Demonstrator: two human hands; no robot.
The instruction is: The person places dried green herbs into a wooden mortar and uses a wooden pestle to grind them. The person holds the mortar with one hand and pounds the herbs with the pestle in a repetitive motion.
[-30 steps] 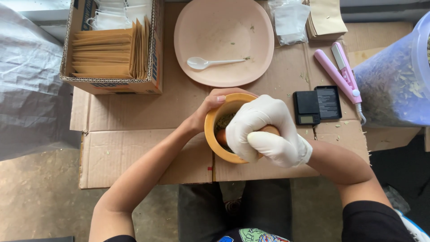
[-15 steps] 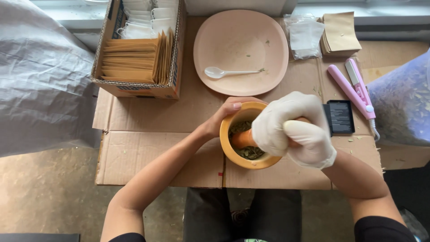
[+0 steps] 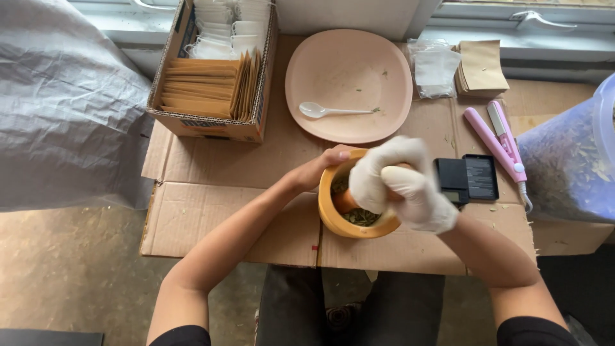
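Under the gloved right hand [image 3: 400,186] sits a round orange mortar [image 3: 355,221] holding dried green-brown leaf matter [image 3: 362,216]. That hand, in a white glove, is closed around the upper end of an orange pestle [image 3: 346,200], whose lower end angles down into the bowl toward the bare left hand. The left hand [image 3: 320,168] is curled over the far-left rim of the mortar, fingers gripping the wall to steady it.

Step in hand, as judged: grinding the leaf matter. The leaves appear only partly broken, though the glove hides most of the bowl, so the degree of grind cannot be confirmed. A further stroke would call for firm downward pressure with the rim held fixed.

Just right of the gloved hand lies a small black pocket scale [image 3: 467,179]; beyond it, a pink hair-straightener-style sealer [image 3: 503,144]. Ahead of both hands rests a pale pink plate [image 3: 349,70] carrying a white plastic spoon [image 3: 330,111]. Ahead and left of the bare hand stands a cardboard box [image 3: 214,125] of brown paper envelopes [image 3: 205,90].
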